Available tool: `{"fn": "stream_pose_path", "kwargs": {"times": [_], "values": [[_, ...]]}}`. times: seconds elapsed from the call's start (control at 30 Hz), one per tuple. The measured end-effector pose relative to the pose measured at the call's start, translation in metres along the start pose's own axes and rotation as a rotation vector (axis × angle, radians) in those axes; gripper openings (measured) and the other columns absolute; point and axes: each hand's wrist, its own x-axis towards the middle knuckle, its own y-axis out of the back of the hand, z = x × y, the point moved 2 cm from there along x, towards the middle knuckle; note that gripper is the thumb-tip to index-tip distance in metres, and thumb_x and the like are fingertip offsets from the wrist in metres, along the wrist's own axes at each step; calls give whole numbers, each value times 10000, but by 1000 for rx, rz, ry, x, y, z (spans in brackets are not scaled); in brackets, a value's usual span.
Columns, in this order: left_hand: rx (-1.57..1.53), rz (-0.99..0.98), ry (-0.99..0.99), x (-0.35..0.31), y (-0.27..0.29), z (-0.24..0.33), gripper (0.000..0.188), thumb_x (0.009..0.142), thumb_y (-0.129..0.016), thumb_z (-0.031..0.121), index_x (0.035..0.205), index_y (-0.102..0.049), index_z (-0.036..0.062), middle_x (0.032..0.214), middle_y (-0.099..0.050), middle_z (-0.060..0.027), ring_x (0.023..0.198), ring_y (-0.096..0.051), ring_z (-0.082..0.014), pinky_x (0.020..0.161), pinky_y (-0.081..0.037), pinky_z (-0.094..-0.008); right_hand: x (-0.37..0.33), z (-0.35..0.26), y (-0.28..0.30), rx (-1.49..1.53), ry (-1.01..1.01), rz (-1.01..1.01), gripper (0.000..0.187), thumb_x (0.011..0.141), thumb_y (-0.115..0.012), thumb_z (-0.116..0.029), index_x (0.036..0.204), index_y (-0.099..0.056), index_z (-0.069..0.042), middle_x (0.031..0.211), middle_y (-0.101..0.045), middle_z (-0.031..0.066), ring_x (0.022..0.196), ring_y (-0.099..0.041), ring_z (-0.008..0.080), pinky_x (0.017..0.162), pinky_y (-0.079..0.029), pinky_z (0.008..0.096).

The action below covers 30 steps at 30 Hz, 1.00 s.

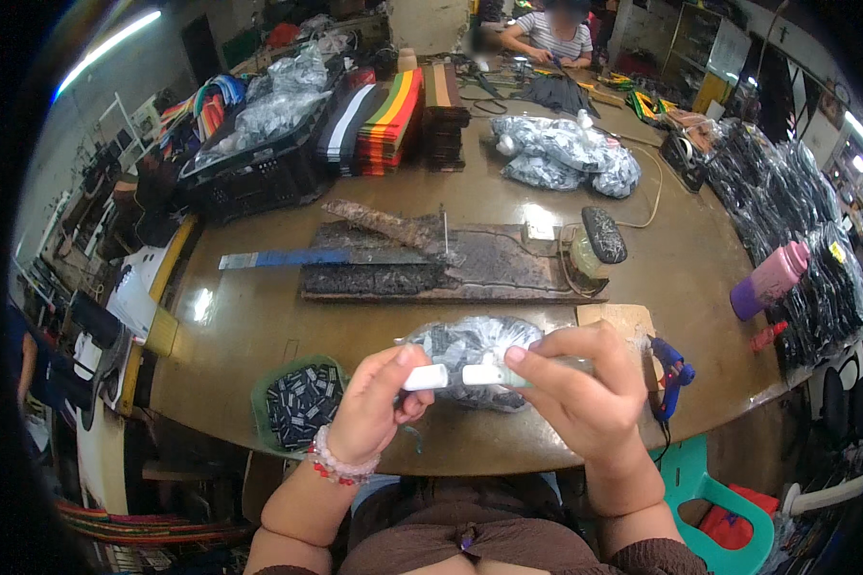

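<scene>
Here the left hand (369, 402) has thumb and fingers closed round a white cap-like piece (426, 378), while the right hand (594, 388) pinches a pale tube-like piece (486, 375), their ends apart in front of the plastic-wrapped bundle (465, 335). A loosened pinch could drop either onto that slippery wrap! The right piece's far end hides behind fingers, and what it is, perhaps a small bottle, I can't be sure.

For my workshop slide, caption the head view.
Left hand and right hand each hold a small white rounded piece before a clear, bulging plastic bag on a shiny brown table.
</scene>
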Motion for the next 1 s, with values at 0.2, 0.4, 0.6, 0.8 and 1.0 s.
{"fn": "stream_pose_path", "kwargs": {"times": [0.2, 0.4, 0.6, 0.8, 1.0], "values": [[228, 32, -54, -14, 1, -11, 308, 997, -471, 318, 848, -568, 66, 730, -563, 39, 617, -461, -6, 532, -372, -160, -25, -16, -22, 45, -86, -152, 301, 695, -713, -32, 996, -699, -39, 891, -578, 50, 691, -523, 192, 598, -449, 294], [377, -49, -319, -26, 0, -13, 211, 853, -699, 114, 1004, -599, 6, 1020, -599, -52, 887, -574, -123, 758, -460, -252, -41, -24, -36, 271, -267, -185, 294, 706, -761, -50, 982, -662, -20, 884, -591, 75, 752, -580, 224, 659, -486, 314], [505, -64, 125, -34, 11, -16, 499, 825, -727, 100, 1238, -459, 16, 1118, -564, -100, 964, -570, -149, 821, -475, -273, -52, -34, -44, 261, -360, -248, 317, 699, -786, -70, 984, -655, -18, 895, -614, 97, 777, -612, 240, 674, -502, 334], [428, -75, -67, -43, 12, -18, 209, 849, -695, 96, 1011, -602, 2, 962, -598, -47, 823, -581, -105, 699, -472, -244, -70, -40, -54, 271, -458, -255, 274, 707, -783, -92, 950, -682, -17, 840, -631, 116, 740, -614, 238, 653, -483, 313], [805, -290, -341, -53, 23, -12, 170, 825, -718, 144, 936, -655, 32, 857, -615, -77, 782, -612, -204, 655, -473, -279, -107, -47, -73, 1066, -1211, -477, 211, 908, -646, -206, 991, -641, -13, 762, -614, 41, 690, -594, 149, 608, -461, 262]]}}
